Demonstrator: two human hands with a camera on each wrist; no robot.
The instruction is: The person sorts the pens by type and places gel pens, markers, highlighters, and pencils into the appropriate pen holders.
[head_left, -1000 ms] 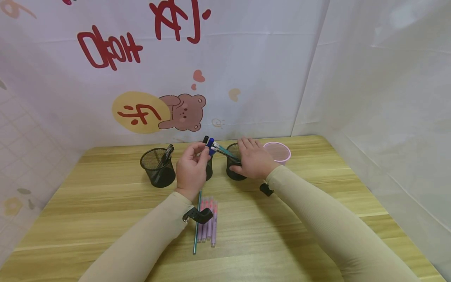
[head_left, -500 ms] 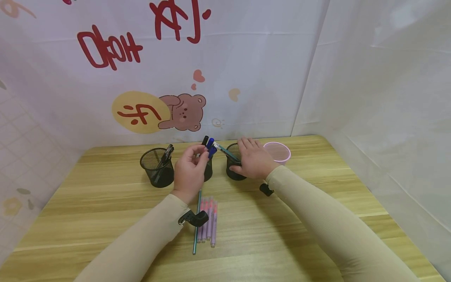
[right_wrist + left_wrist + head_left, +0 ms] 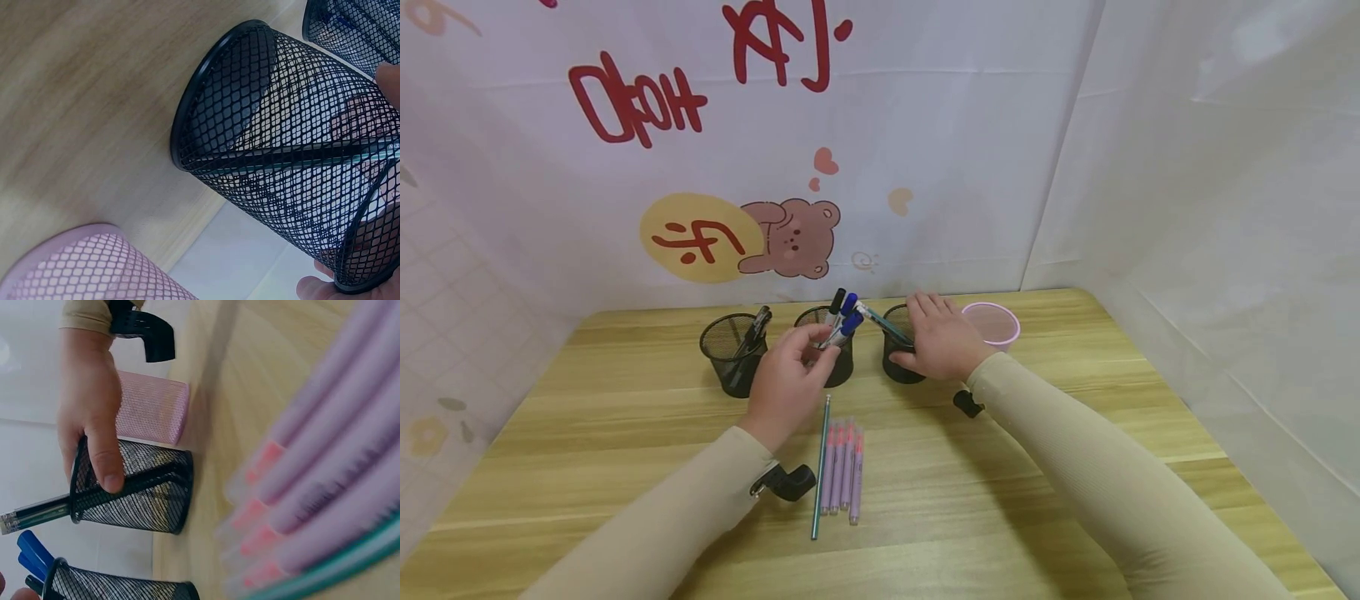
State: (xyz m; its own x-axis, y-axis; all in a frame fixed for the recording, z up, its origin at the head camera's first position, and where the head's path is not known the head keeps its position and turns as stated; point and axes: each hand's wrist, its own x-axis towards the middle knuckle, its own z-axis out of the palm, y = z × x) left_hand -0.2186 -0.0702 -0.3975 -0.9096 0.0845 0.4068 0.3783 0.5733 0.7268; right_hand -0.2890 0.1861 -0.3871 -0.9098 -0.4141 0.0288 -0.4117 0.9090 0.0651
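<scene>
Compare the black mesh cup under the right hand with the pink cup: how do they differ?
Colour: one is a black cup, the other a pink cup.
Contents: pencils lean out of the black cup; none shows in the pink cup.
Contact: the right hand grips the black cup, while neither hand holds the pink cup.
Shared: both are mesh and stand upright on the table.

Wood table [image 3: 1000, 517] | three black cups [image 3: 250, 144] (plus pink one [image 3: 990, 325]) | purple pens [image 3: 846, 475] | pencil [image 3: 821, 471]

Soft light, shadows on table [image 3: 955, 517], purple pens [image 3: 337, 469] blurred at left wrist
</scene>
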